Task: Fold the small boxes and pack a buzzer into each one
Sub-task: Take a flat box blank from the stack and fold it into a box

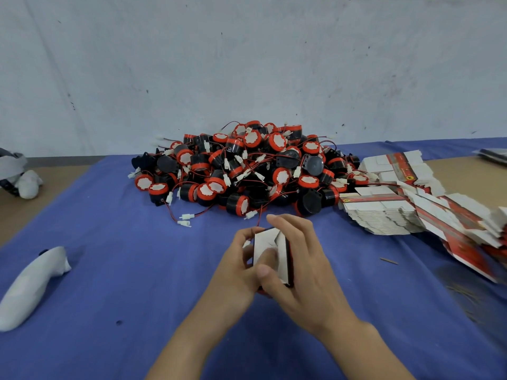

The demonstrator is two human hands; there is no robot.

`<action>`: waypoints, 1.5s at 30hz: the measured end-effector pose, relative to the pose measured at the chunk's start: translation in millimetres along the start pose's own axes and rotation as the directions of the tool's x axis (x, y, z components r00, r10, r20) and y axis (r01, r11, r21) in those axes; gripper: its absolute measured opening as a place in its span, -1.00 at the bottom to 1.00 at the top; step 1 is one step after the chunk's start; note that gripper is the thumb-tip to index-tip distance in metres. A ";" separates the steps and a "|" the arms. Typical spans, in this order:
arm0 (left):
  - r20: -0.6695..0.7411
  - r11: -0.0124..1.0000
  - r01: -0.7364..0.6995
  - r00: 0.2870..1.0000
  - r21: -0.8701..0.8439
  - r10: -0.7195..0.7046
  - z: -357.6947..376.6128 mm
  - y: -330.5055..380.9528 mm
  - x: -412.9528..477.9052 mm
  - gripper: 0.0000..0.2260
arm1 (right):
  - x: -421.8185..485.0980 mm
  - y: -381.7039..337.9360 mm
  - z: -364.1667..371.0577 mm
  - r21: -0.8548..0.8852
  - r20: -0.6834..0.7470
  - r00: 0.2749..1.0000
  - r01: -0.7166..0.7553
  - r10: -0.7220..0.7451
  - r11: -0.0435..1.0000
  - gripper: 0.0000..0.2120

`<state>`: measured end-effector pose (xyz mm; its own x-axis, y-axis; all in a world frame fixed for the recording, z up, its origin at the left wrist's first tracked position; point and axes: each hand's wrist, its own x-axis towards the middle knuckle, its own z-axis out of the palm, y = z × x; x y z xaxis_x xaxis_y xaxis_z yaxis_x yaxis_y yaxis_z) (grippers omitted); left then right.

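**Closing up one small box**

Both my hands are curled round one small box [270, 249], just in front of me and above the blue cloth [131, 270]. My left hand [236, 260] grips the left side so the box does not spin or slip. My right hand [301, 272] wraps the right side, and its thumb presses on the white flap at the open end. I think I am tucking that flap in, and that takes two hands: one to hold, one to push. I cannot tell if a buzzer is inside yet, because my fingers and the flap hide it.

The pile of buzzers [247, 165] sits right past my hands, near enough to grab one without leaning. They are black and red with thin wires, and the wires are all tangled, so I guess pulling one out could drag others along. The flat boxes [384, 212] lie in a messy stack on my right, next to the pile, so my right hand can take the next one. A white wrapped thing [33, 283] lies far off on my left, out of the way.
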<state>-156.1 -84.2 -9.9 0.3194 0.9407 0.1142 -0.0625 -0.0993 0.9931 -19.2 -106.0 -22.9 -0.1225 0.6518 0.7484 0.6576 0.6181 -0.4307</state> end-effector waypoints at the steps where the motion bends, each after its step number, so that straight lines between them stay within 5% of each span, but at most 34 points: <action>1: 0.001 1.000 0.000 1.000 -0.011 0.000 0.2 -0.6 0.2 -0.80 | 0.3 0.5 0.0 -0.002 -0.007 1.000 0.004 -0.004 1.000 -0.45; 10: 0.183 0.884 0.182 0.977 -0.430 -0.111 -8.9 2.7 5.0 -0.59 | 4.2 10.4 -5.9 0.081 -0.021 0.998 -0.050 0.051 0.995 -0.53; 15: 0.149 0.933 0.048 0.989 -0.357 0.006 -18.1 4.7 2.6 -0.68 | 2.8 20.3 -7.5 0.042 0.107 0.988 -0.113 0.108 0.993 -0.46; 19: -0.002 0.996 -0.078 0.997 0.052 0.079 -14.5 -1.0 -0.3 -0.92 | 0.4 24.9 -4.9 0.085 0.252 0.946 -0.231 0.204 0.969 -0.35; 21: -0.026 0.880 -0.181 0.977 0.438 0.213 -14.4 -8.9 -1.3 -0.88 | -1.9 30.3 -1.9 0.163 0.300 0.919 -0.314 0.257 0.935 -0.39; 23: 0.059 0.612 -0.231 0.956 0.756 0.287 -13.4 -14.8 -1.8 -0.83 | -3.1 36.4 -1.8 0.245 0.343 0.883 -0.412 0.319 0.878 -0.44; 26: 0.224 0.302 -0.318 0.925 0.899 0.308 -11.3 -27.5 -2.9 -0.59 | -4.3 43.7 -2.6 0.316 0.438 0.813 -0.539 0.384 0.780 -0.44; 29: 0.286 0.202 -0.367 0.896 0.908 0.340 -9.7 -32.4 -0.6 -0.53 | -2.8 48.2 -7.5 0.282 0.495 0.762 -0.595 0.417 0.752 -0.51; 33: 0.372 0.186 -0.451 0.862 0.873 0.345 -5.9 -32.0 1.3 -0.75 | -3.2 56.5 -15.9 0.223 0.511 0.725 -0.631 0.462 0.743 -0.60; 36: 0.340 0.218 -0.483 0.811 0.848 0.476 1.8 -24.8 -2.9 -0.71 | -5.6 65.4 -27.9 0.218 0.475 0.717 -0.658 0.511 0.721 -0.68; 40: 0.028 0.454 -0.416 0.761 0.788 0.649 3.0 -12.5 -0.6 -0.75 | -6.9 78.6 -48.4 0.176 0.437 0.684 -0.702 0.584 0.690 -0.63; 45: -0.332 0.760 -0.137 0.840 0.636 0.430 -10.9 -14.3 32.4 -0.76 | -7.4 81.3 -59.8 0.170 0.521 0.626 -0.742 0.579 0.649 -0.60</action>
<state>-155.2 -48.8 -20.7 -0.0731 0.8550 0.5134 0.5098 -0.4104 0.7561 79.7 -86.9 -33.3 -0.0833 0.9956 -0.0437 0.3912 -0.0076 -0.9203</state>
